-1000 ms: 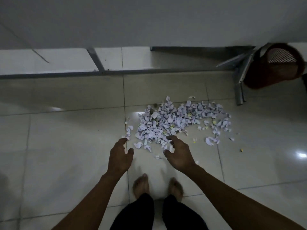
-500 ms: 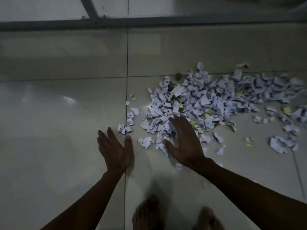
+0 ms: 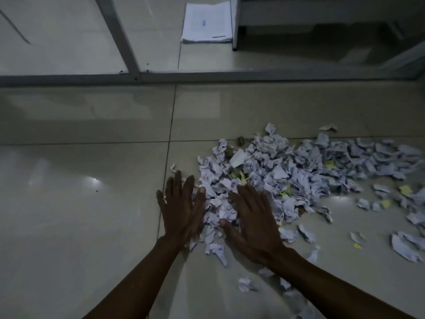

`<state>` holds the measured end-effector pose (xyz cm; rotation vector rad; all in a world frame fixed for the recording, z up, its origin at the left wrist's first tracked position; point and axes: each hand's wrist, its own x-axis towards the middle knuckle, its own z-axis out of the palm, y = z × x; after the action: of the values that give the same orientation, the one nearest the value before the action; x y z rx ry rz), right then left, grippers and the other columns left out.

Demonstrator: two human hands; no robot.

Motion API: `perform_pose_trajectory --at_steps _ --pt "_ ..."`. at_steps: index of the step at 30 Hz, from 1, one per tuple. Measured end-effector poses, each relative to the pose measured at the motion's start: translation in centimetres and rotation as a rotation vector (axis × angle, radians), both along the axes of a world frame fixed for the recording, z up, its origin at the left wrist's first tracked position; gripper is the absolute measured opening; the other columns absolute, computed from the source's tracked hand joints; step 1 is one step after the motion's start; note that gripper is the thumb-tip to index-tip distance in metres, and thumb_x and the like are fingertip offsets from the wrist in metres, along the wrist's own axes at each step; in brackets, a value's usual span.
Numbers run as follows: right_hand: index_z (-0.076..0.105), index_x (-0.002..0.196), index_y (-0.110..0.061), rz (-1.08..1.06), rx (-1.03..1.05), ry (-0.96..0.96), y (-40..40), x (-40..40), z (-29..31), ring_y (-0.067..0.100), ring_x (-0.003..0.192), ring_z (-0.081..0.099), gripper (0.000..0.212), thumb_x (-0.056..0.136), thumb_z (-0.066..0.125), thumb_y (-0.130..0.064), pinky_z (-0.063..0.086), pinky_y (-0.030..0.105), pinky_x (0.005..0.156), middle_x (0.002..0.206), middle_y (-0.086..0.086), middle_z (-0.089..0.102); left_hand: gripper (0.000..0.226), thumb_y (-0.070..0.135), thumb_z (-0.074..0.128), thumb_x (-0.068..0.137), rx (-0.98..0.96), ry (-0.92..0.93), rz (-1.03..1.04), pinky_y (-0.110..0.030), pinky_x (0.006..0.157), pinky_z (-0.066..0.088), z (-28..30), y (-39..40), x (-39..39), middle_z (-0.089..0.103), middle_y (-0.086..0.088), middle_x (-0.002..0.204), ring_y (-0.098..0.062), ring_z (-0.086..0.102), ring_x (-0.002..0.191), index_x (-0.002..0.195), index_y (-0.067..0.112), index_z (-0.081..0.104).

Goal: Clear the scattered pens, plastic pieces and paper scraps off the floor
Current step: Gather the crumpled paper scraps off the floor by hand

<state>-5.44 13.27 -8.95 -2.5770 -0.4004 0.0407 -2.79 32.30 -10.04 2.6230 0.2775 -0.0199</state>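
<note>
A heap of white paper scraps, with a few yellow bits mixed in, lies on the tiled floor right of centre. My left hand is flat, fingers straight, at the heap's left edge and touches the outermost scraps. My right hand lies flat on the near left part of the heap, fingers spread. A small clump of scraps sits between the two hands. Loose scraps are scattered at the far right and near my right forearm. No pens or plastic pieces are discernible in the dim light.
A grey metal floor rail crosses the view beyond the heap, with a diagonal bar joining it. A stack of printed sheets lies behind it beside a furniture leg. Bare tiles extend to the left.
I have bent closer to the floor. Both hands moved forward and toward each other, the left one reaching the heap's edge and pushing loose scraps in between them.
</note>
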Motion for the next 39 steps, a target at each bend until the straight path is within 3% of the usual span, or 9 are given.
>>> perform_pose_trajectory --at_steps 4,9,11,15,18,23,27,32,39 --pt "0.047 0.138 -0.02 -0.025 0.066 -0.053 -1.4 -0.7 0.4 0.02 0.147 0.02 0.057 0.092 0.046 -0.054 0.018 0.048 0.117 0.15 0.003 0.04 0.082 0.073 0.006 0.086 -0.1 -0.036 -0.12 -0.051 0.119 -0.002 0.0 -3.1 -0.6 0.027 0.003 0.157 -0.017 0.013 0.147 0.144 0.026 0.04" --pt "0.054 0.133 -0.014 -0.073 0.107 -0.161 -3.5 -0.9 1.5 0.024 0.14 0.033 0.053 0.092 0.052 -0.048 0.03 0.044 0.113 0.141 0.007 0.047 0.07 0.067 0.012 0.092 -0.109 -0.14 -0.236 -0.052 0.113 -0.022 0.7 -5.2 -1.4 0.036 0.009 0.152 -0.013 0.008 0.148 0.138 0.027 0.047" --pt "0.053 0.132 -0.015 -0.118 0.116 -0.16 -4.2 -0.5 2.0 0.026 0.137 0.036 0.054 0.092 0.051 -0.05 0.034 0.044 0.109 0.139 0.008 0.047 0.069 0.066 0.014 0.094 -0.113 -0.233 -0.209 -0.056 0.115 -0.015 1.1 -4.5 -0.9 0.038 0.005 0.151 -0.016 0.014 0.148 0.135 0.024 0.05" --pt "0.057 0.124 -0.014 -0.259 0.106 -0.229 -6.0 1.0 3.2 0.026 0.116 0.045 0.054 0.087 0.053 -0.053 0.043 0.038 0.091 0.122 0.011 0.049 0.064 0.058 0.028 0.095 -0.171 -0.351 -0.098 -0.057 0.113 0.023 1.1 -1.9 1.8 0.037 -0.009 0.15 -0.027 0.027 0.142 0.137 0.014 0.049" --pt "0.058 0.119 -0.015 -0.394 0.042 -0.272 -7.8 2.6 3.7 0.026 0.109 0.04 0.059 0.081 0.054 -0.06 0.039 0.034 0.083 0.113 0.008 0.044 0.073 0.064 0.028 0.089 -0.227 -0.224 -0.098 -0.051 0.116 0.022 1.0 -1.1 4.6 0.026 -0.009 0.157 -0.027 0.021 0.145 0.143 0.018 0.044" --pt "0.033 0.143 -0.039 -0.484 -0.097 0.016 -10.7 4.5 2.3 0.031 0.144 0.013 0.08 0.075 0.036 -0.083 0.018 0.053 0.113 0.154 0.007 0.023 0.077 0.072 0.016 0.084 -0.2 0.073 -0.229 -0.05 0.119 0.001 0.0 -1.8 8.3 0.014 0.0 0.162 -0.023 0.008 0.149 0.149 0.034 0.028" --pt "0.024 0.148 -0.041 -0.38 -0.059 0.135 -11.2 4.6 0.6 0.026 0.149 0.004 0.09 0.073 0.026 -0.091 0.012 0.055 0.118 0.162 0.002 0.014 0.066 0.062 0.016 0.088 -0.261 0.121 -0.343 -0.044 0.117 -0.01 0.0 -3.8 7.5 0.013 0.008 0.161 -0.013 -0.001 0.149 0.148 0.039 0.027" --pt "0.028 0.148 -0.037 -0.319 0.017 0.146 -10.0 3.1 0.7 0.023 0.148 0.009 0.09 0.074 0.03 -0.088 0.017 0.051 0.117 0.161 -0.002 0.017 0.065 0.06 0.02 0.09 -0.332 0.088 -0.383 -0.039 0.118 -0.011 0.3 -5.6 5.2 0.022 0.009 0.159 -0.01 0.004 0.148 0.147 0.033 0.033" --pt "0.027 0.146 -0.043 -0.332 0.009 0.027 -12.0 1.9 2.5 0.026 0.148 0.006 0.093 0.067 0.04 -0.091 0.011 0.055 0.117 0.158 -0.002 0.018 0.08 0.078 0.036 0.08 -0.385 0.002 -0.385 -0.054 0.119 0.006 1.8 -3.0 3.7 0.009 0.012 0.161 -0.006 0.006 0.147 0.149 0.041 0.022"
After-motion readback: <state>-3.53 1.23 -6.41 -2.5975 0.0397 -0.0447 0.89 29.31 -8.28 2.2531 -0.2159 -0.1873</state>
